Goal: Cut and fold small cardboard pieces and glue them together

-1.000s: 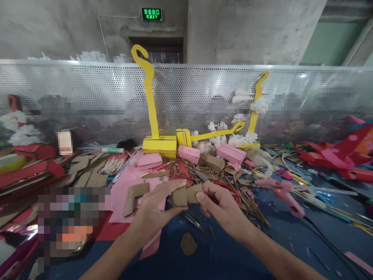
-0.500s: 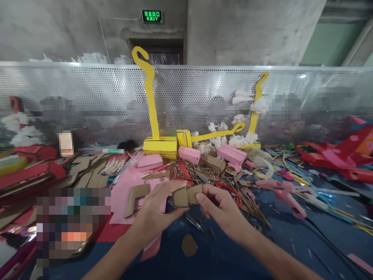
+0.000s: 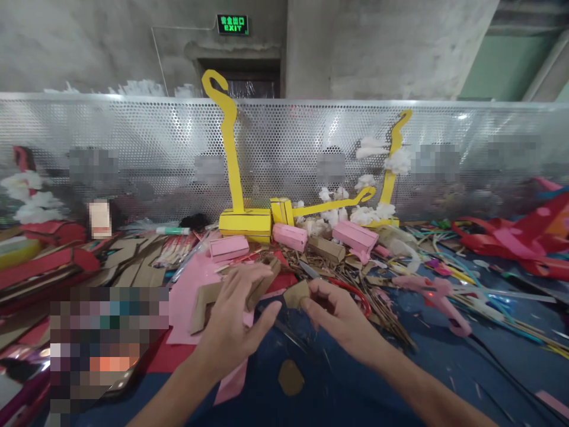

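Observation:
My right hand point(image 3: 335, 308) pinches a small flat piece of brown cardboard point(image 3: 296, 294) between thumb and fingertips. To its left, my left hand point(image 3: 240, 311) is open, thumb spread well away from the fingers. A folded cardboard box point(image 3: 268, 279) shows just behind those fingers; whether they still touch it I cannot tell. Partly covered by the left hand, an L-shaped cardboard piece point(image 3: 201, 305) lies on pink paper point(image 3: 180, 317). A small many-sided cardboard piece point(image 3: 291, 378) rests on the blue table below the hands.
Scissors with red handles point(image 3: 365, 302) and a heap of cardboard scraps point(image 3: 386, 323) lie behind my right hand. A pink glue gun point(image 3: 438, 296) with a black cord is at right. Yellow hooked shapes point(image 3: 231, 160) and pink boxes point(image 3: 229, 247) stand before a perforated metal screen point(image 3: 284, 136).
My left hand has opened and lifted its thumb from the cardboard box, which is now farther back and apart from the small piece. My right hand keeps its pinch almost in place.

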`<state>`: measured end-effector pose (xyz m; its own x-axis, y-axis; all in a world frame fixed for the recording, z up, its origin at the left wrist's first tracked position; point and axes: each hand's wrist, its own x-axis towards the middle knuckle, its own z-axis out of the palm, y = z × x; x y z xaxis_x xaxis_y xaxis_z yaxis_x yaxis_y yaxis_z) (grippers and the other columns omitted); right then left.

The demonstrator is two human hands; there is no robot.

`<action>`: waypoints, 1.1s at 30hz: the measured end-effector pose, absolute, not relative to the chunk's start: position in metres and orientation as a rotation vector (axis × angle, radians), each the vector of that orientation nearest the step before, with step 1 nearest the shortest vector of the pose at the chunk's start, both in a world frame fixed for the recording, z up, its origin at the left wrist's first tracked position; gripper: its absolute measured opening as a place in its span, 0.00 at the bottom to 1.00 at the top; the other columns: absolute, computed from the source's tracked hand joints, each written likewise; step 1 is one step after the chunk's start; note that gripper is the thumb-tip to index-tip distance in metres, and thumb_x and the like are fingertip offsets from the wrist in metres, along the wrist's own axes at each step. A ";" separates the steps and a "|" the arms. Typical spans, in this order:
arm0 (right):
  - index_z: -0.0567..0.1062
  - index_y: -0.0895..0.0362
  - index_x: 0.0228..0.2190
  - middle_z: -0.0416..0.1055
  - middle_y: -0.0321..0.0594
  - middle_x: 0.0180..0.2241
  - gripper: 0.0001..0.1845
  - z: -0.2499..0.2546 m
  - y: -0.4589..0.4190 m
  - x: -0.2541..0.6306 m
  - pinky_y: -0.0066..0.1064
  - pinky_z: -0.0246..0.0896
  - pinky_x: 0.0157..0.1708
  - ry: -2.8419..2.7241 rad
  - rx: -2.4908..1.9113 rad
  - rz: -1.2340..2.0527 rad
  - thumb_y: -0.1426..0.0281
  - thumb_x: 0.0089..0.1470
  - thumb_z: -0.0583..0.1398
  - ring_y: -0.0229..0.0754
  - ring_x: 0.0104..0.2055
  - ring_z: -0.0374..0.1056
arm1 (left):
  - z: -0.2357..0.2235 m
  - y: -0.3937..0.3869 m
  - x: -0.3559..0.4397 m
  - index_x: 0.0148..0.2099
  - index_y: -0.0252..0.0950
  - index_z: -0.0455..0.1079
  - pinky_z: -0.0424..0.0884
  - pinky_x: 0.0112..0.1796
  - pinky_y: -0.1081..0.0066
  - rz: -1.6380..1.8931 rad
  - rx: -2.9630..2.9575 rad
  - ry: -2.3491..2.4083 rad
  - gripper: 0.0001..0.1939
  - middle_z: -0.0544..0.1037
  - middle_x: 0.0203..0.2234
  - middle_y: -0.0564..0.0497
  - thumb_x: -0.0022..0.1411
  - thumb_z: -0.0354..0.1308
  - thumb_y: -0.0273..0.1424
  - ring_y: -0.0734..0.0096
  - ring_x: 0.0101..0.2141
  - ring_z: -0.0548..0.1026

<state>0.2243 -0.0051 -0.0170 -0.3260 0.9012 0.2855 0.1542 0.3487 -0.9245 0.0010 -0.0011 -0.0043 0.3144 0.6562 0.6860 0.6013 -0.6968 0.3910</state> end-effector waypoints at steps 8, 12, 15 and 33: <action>0.72 0.54 0.39 0.73 0.37 0.32 0.13 -0.012 -0.001 0.232 0.31 0.63 0.35 -1.960 -1.090 0.906 0.58 0.65 0.54 0.42 0.34 0.70 | -0.011 0.000 0.007 0.39 0.38 0.72 0.70 0.36 0.69 1.234 2.067 1.109 0.05 0.80 0.34 0.50 0.66 0.59 0.34 0.66 0.35 0.76; 0.72 0.57 0.41 0.74 0.47 0.41 0.10 -0.021 0.023 0.276 0.37 0.60 0.42 -2.126 -1.630 0.127 0.66 0.59 0.59 0.51 0.43 0.70 | 0.000 0.000 0.008 0.40 0.37 0.67 0.74 0.33 0.69 1.301 1.696 0.985 0.08 0.82 0.33 0.47 0.68 0.56 0.37 0.66 0.32 0.80; 0.72 0.58 0.40 0.75 0.48 0.40 0.11 -0.038 0.036 0.295 0.34 0.58 0.40 -2.227 -1.753 0.090 0.72 0.53 0.61 0.50 0.41 0.72 | 0.003 -0.002 0.011 0.46 0.36 0.67 0.77 0.35 0.66 1.235 1.466 0.845 0.11 0.83 0.37 0.43 0.67 0.58 0.37 0.63 0.33 0.82; 0.71 0.53 0.38 0.77 0.41 0.33 0.16 -0.021 0.043 0.280 0.35 0.65 0.34 -1.750 -1.518 -0.027 0.59 0.50 0.65 0.49 0.35 0.74 | -0.007 0.009 0.004 0.49 0.35 0.79 0.74 0.52 0.72 1.259 0.799 0.647 0.17 0.82 0.46 0.46 0.57 0.68 0.21 0.66 0.48 0.80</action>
<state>0.2801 0.0429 -0.0208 0.0422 0.8224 0.5674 0.8395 0.2787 -0.4664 0.0037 0.0094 -0.0067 0.2007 0.9796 0.0042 -0.5670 0.1127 0.8160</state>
